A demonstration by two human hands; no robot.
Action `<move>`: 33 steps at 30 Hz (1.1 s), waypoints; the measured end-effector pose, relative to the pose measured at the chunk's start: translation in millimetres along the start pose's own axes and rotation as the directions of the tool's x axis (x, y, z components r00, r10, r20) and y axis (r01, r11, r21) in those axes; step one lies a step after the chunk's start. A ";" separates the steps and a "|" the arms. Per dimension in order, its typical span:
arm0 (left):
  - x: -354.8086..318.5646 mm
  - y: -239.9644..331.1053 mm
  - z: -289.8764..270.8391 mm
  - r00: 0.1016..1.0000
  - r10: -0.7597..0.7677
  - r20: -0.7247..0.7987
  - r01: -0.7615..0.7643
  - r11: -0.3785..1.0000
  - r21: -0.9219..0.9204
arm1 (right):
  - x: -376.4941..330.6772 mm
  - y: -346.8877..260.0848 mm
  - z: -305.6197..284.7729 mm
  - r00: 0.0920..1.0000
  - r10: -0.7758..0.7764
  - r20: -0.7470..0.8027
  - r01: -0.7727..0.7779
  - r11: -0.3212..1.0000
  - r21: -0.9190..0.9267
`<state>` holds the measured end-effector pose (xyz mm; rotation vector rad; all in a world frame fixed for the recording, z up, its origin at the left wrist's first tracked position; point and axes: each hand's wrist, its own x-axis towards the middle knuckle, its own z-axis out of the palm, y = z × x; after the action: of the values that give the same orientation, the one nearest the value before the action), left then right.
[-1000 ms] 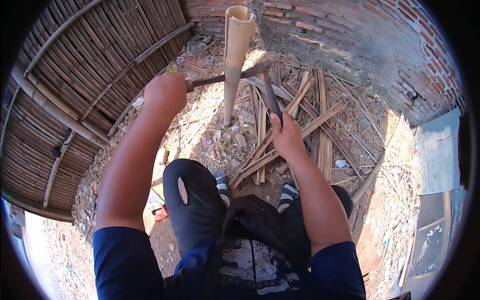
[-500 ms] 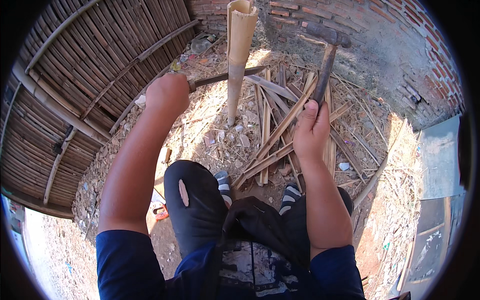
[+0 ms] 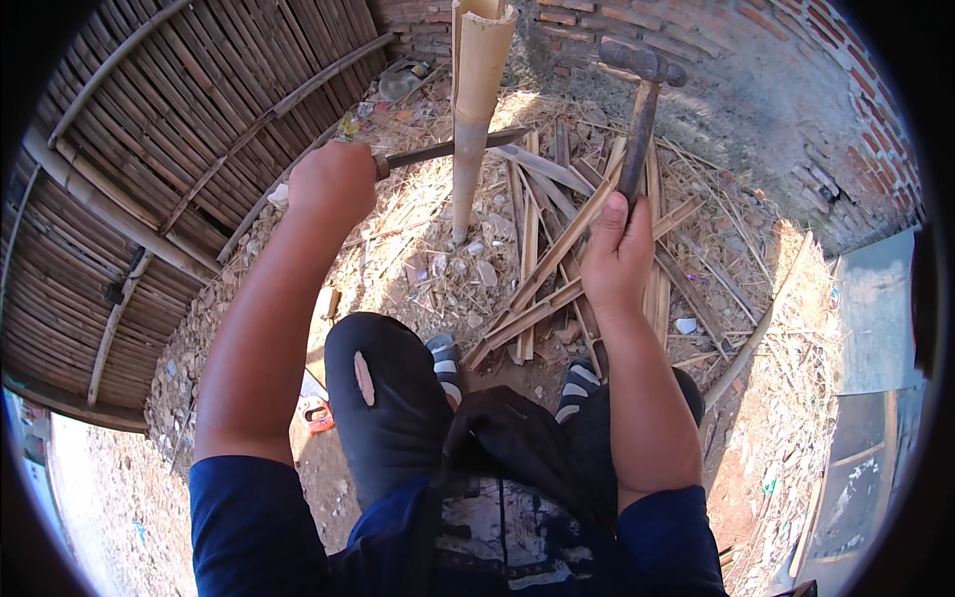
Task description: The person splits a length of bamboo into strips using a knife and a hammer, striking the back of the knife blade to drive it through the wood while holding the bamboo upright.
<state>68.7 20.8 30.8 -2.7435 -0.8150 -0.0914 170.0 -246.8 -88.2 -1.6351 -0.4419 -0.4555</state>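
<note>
A pale bamboo pole (image 3: 476,109) stands upright on the ground in front of me, its hollow top split open. My left hand (image 3: 333,183) is closed in a fist round the handle of a long-bladed knife (image 3: 423,154). The dark blade lies level across the pole, and its tip sticks out past the right side. Where the blade meets the bamboo, its middle is hidden. My right hand (image 3: 619,254) grips the lower handle of a hammer (image 3: 642,129), held up to the right of the pole with its metal head at the top, apart from the knife.
Split bamboo strips (image 3: 557,264) lie heaped right of the pole. A saw with an orange handle (image 3: 317,415) rests beside my left knee. A slatted bamboo wall (image 3: 189,119) rises at left, a brick wall (image 3: 736,109) at the back right. Straw and rubble cover the ground.
The hammer head has shifted slightly left and up. The knife and the pole hold almost the same place; my view has tilted a little.
</note>
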 end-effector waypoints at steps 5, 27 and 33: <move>2.7 6.4 -2.7 1.000 -0.009 -0.003 0.009 1.000 -0.005 | -15.2 50.2 30.2 0.924 0.202 0.324 -0.080 0.932 -0.353; 4.0 5.5 11.8 1.000 -0.014 0.021 0.015 0.999 -0.043 | -0.4 3.0 8.2 0.970 0.107 0.219 -0.086 0.991 -0.104; 6.2 7.1 9.8 0.999 -0.019 0.044 0.019 1.000 -0.007 | -14.9 34.8 22.5 0.958 0.150 0.245 -0.095 0.970 -0.222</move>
<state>77.6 21.1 20.5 -2.7545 -0.8545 -0.0378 176.8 -228.6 -127.7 -1.9248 -0.4965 -0.1967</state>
